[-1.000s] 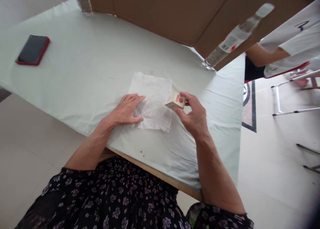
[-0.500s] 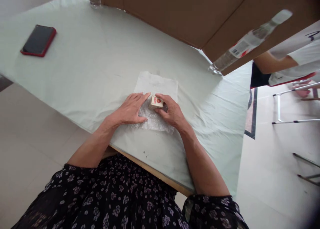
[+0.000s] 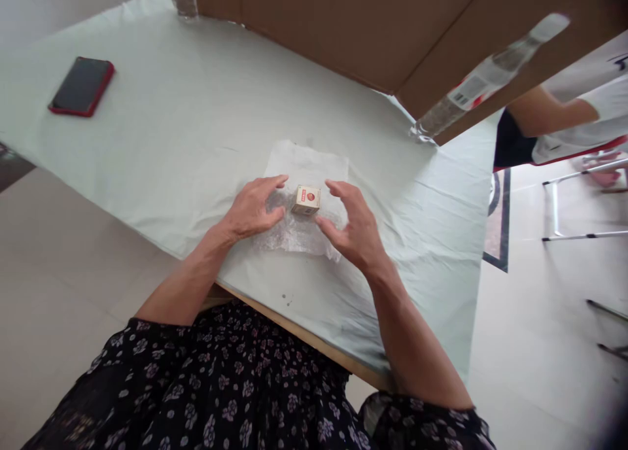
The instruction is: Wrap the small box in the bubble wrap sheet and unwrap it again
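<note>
A small cream-coloured box [image 3: 307, 200] with red printing on top rests on a sheet of bubble wrap [image 3: 294, 159], which lies on the cloth-covered table [image 3: 196, 97]. To the box's left, my left hand [image 3: 255, 208] is open, thumb and fingers apart, over the wrap's left edge. My right hand [image 3: 356, 224] is open on the other side, its thumb tip close to the box's lower right corner. Neither hand appears to grip anything.
A phone in a red case [image 3: 82, 87] lies at the table's far left. A large cardboard box [image 3: 318, 25] stands at the back, with a clear plastic bottle [image 3: 483, 84] by its right corner. Beyond the table, a person's arm [image 3: 554, 113] shows at the right.
My right hand has let go of the small box and moved off to the right, its fingers spreading. My left hand has drawn slightly left. The box stays on the bubble wrap.
</note>
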The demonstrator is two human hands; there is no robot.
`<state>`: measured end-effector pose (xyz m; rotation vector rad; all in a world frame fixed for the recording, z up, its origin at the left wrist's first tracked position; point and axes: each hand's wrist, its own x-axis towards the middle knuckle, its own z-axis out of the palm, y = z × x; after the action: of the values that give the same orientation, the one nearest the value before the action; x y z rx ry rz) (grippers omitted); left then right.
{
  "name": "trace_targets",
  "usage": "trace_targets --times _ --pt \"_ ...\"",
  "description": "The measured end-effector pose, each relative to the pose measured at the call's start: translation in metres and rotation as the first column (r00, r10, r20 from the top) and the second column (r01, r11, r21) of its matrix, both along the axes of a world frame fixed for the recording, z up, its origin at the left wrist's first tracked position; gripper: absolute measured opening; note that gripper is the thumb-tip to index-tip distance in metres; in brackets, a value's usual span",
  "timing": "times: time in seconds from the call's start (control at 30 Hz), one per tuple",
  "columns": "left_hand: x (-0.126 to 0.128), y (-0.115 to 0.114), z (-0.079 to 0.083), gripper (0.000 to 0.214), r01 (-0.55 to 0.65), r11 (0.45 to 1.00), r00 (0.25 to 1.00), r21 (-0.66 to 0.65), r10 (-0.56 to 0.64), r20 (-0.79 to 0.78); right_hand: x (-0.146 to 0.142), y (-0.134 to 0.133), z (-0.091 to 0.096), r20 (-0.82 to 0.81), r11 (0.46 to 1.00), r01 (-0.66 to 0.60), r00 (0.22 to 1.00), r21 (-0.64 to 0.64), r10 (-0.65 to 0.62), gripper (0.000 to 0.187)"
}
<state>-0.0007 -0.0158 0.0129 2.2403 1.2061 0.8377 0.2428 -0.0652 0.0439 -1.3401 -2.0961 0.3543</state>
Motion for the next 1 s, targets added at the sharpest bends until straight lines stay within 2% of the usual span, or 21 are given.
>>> trace_targets --times 0.03,0.1,0.17,0.23,0.33,0.43,0.53,0.6,0.67,0.8,0.87,1.0 --pt "0.000 0.000 0.002 0.055 -0.041 0.999 0.998 0.017 0.041 0.046 0.001 -0.012 0.005 0.036 1.000 0.000 0.999 0.030 -0.001 0.057" --pt "0.000 -0.002 0.006 0.045 -0.089 0.995 0.989 0.037 0.084 0.121 0.000 -0.033 0.008 0.160 0.996 -0.085 0.984 0.032 0.078 0.052" --pt "0.001 -0.003 0.010 0.040 -0.073 0.997 0.982 0.036 0.066 0.175 -0.005 -0.049 0.001 0.318 0.990 -0.139 0.940 0.016 0.126 0.050" --pt "0.002 -0.005 0.013 0.037 -0.021 0.999 0.977 0.033 0.014 0.211 -0.014 -0.054 -0.012 0.427 0.990 -0.119 0.901 0.077 0.075 0.040" --pt "0.003 -0.007 0.015 0.036 0.069 0.997 0.965 0.025 -0.073 0.251 -0.024 -0.047 -0.026 0.417 0.965 -0.068 0.908 0.253 -0.046 0.019" --pt "0.002 -0.008 0.018 0.039 0.161 0.987 0.952 -0.015 -0.151 0.267 -0.028 -0.032 -0.024 0.329 0.951 -0.001 0.938 0.311 -0.107 0.016" --pt "0.001 -0.007 0.022 0.048 0.220 0.974 0.952 -0.057 -0.201 0.231 -0.025 -0.020 -0.014 0.226 0.963 0.087 0.963 0.257 -0.147 0.014" --pt "0.003 -0.006 0.022 0.053 0.217 0.974 0.961 -0.070 -0.200 0.192 -0.022 -0.012 -0.008 0.156 0.970 0.131 0.974 0.204 -0.164 0.012" --pt "0.006 -0.005 0.020 0.052 0.171 0.983 0.974 -0.062 -0.159 0.162 -0.019 -0.002 -0.005 0.090 0.978 0.151 0.982 0.142 -0.164 0.010" --pt "0.012 -0.004 0.016 0.027 0.034 0.998 0.985 -0.062 -0.023 0.169 -0.012 0.020 -0.003 -0.054 0.991 0.133 0.990 -0.001 -0.133 0.010" --pt "0.014 -0.003 0.020 0.022 -0.028 0.994 0.987 -0.106 0.044 0.157 -0.009 0.030 -0.004 -0.142 0.989 0.113 0.982 -0.091 -0.125 0.010" --pt "0.018 0.001 0.039 0.026 -0.111 0.966 0.992 -0.235 0.123 0.038 -0.009 0.042 -0.008 -0.295 0.964 0.078 0.943 -0.256 -0.155 0.011"
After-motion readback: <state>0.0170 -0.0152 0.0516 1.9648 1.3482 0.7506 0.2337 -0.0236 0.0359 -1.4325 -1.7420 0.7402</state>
